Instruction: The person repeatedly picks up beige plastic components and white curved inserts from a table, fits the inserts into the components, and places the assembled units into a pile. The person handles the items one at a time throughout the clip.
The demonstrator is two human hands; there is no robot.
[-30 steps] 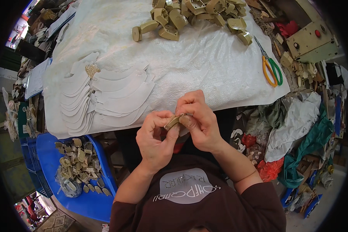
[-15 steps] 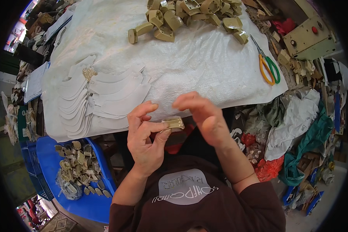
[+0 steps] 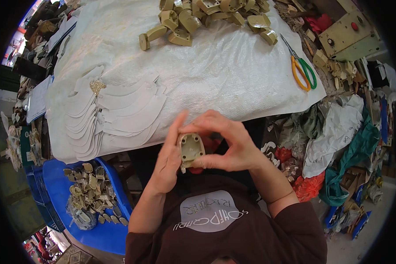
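A beige shoe heel (image 3: 192,147) is held upright in front of my chest, its hollow face with corner holes turned up. My right hand (image 3: 226,143) grips it, fingers curved over its far end and thumb at its near end. Flat against its left side lies my left hand (image 3: 166,160), fingers stretched out; its thumb is hidden. Thin white curved pieces (image 3: 127,119) lie in overlapping rows on the white-covered table (image 3: 224,79), with a small glittery gold piece (image 3: 97,86) on them. More beige heels (image 3: 180,37) are heaped at the far side.
Scissors (image 3: 301,72) with orange and green handles lie at the table's right edge. At lower left, a blue chair (image 3: 119,185) carries several heels and a clear plastic bag. Crumpled bags (image 3: 334,141) and a control box (image 3: 350,35) are on the right.
My right hand has come in and taken hold of the heel. The heel has turned from lying sideways to upright, hollow face up. My left fingers have straightened from a pinch.
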